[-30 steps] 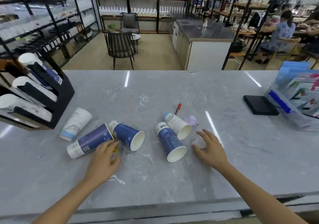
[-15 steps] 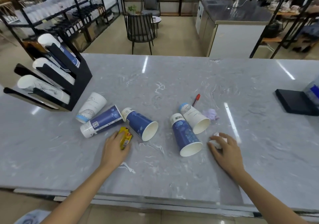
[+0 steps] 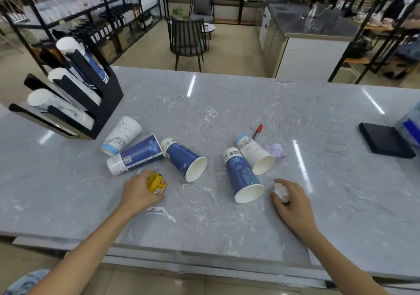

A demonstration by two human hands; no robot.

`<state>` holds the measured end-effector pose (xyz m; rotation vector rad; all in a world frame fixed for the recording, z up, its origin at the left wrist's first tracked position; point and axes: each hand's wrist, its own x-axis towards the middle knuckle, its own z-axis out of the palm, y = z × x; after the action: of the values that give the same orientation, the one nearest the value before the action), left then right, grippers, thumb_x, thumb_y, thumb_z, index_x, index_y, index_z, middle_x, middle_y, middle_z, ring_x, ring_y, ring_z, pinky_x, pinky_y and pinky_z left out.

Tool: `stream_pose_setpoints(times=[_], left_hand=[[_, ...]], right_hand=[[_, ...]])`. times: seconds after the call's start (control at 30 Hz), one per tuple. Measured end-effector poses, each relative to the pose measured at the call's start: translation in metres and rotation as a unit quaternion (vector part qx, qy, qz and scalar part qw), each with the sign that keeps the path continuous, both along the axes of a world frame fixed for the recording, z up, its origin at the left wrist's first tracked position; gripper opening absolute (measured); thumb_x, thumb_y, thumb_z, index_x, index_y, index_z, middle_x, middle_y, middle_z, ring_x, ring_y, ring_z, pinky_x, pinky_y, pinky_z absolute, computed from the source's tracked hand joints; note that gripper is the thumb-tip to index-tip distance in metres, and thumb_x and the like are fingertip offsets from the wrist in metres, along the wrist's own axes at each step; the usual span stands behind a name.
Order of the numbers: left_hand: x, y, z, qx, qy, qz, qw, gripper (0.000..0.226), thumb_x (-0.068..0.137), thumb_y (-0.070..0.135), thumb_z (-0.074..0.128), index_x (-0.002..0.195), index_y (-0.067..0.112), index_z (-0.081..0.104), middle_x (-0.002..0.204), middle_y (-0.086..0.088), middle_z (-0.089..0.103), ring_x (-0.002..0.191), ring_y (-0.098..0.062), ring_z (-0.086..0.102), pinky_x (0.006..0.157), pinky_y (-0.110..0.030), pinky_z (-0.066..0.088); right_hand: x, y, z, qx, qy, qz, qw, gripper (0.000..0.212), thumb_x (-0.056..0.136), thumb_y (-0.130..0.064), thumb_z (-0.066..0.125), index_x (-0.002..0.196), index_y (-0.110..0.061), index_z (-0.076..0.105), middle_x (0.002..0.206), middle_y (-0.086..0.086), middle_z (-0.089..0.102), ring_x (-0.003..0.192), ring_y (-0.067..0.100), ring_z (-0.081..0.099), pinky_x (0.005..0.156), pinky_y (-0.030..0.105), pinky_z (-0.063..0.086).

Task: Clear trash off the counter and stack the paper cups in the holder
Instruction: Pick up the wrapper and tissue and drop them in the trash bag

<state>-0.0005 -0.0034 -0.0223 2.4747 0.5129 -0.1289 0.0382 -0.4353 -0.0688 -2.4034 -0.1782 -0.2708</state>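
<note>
We see five paper cups lying on their sides on the grey marbled bench [image 3: 227, 103]: a white cup [image 3: 121, 134] nearest the black holder [image 3: 106, 103], two blue cups [image 3: 136, 154] [image 3: 184, 159] just beside it, then a blue cup [image 3: 242, 176] touching another white cup [image 3: 255, 154]. The holder carries three slanted stacks. A crumpled yellow wrapper [image 3: 156, 183], a white paper wad [image 3: 281, 192] and a lilac wad [image 3: 276, 150] lie near them.

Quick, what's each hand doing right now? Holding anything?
Left hand: closed around a crumpled yellow wrapper on the counter.
Right hand: closed around a crumpled white paper wad.
</note>
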Motion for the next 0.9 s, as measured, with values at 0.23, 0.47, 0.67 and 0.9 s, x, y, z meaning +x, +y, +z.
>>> stream_pose_setpoints(times=[0.23, 0.47, 0.67, 0.9], left_hand=[[-0.03, 0.002, 0.007, -0.015, -0.06, 0.004, 0.998, 0.069, 0.068, 0.03, 0.089, 0.13, 0.019, 0.061, 0.112, -0.001, 0.071, 0.107, -0.028, 0.066, 0.104, -0.042, 0.047], [-0.07, 0.001, 0.016, -0.099, -0.121, -0.017, 0.988, 0.079, 0.071, 0.017, 0.089, 0.14, 0.03, 0.052, 0.114, 0.016, 0.066, 0.096, 0.014, 0.064, 0.08, -0.001, 0.043], [-0.099, -0.015, 0.019, -0.144, -0.128, -0.007, 0.981, 0.088, 0.074, 0.024, 0.088, 0.15, 0.026, 0.042, 0.129, 0.019, 0.058, 0.11, 0.014, 0.056, 0.091, -0.001, 0.039], [-0.154, -0.009, 0.013, -0.226, -0.137, 0.059, 0.963, 0.09, 0.069, 0.032, 0.092, 0.147, 0.034, 0.046, 0.125, 0.022, 0.066, 0.115, 0.002, 0.062, 0.095, -0.012, 0.046]], right_hand=[[-0.029, 0.004, 0.012, 0.059, -0.005, -0.022, 0.998, 0.043, 0.089, -0.017, 0.074, 0.124, -0.039, 0.059, 0.112, -0.013, 0.063, 0.104, 0.006, 0.059, 0.087, 0.028, 0.045], [-0.057, 0.034, 0.03, 0.096, -0.026, 0.014, 0.995, 0.04, 0.088, -0.016, 0.076, 0.123, -0.032, 0.065, 0.116, -0.017, 0.067, 0.11, -0.013, 0.058, 0.088, 0.0, 0.038], [-0.073, 0.072, 0.041, 0.138, -0.028, 0.064, 0.988, 0.034, 0.087, -0.014, 0.078, 0.114, -0.033, 0.07, 0.112, -0.02, 0.069, 0.106, -0.004, 0.064, 0.087, 0.003, 0.041], [-0.103, 0.133, 0.042, 0.194, 0.026, 0.125, 0.973, 0.021, 0.089, -0.034, 0.075, 0.109, -0.037, 0.07, 0.116, -0.02, 0.07, 0.111, 0.003, 0.066, 0.088, 0.014, 0.049]])
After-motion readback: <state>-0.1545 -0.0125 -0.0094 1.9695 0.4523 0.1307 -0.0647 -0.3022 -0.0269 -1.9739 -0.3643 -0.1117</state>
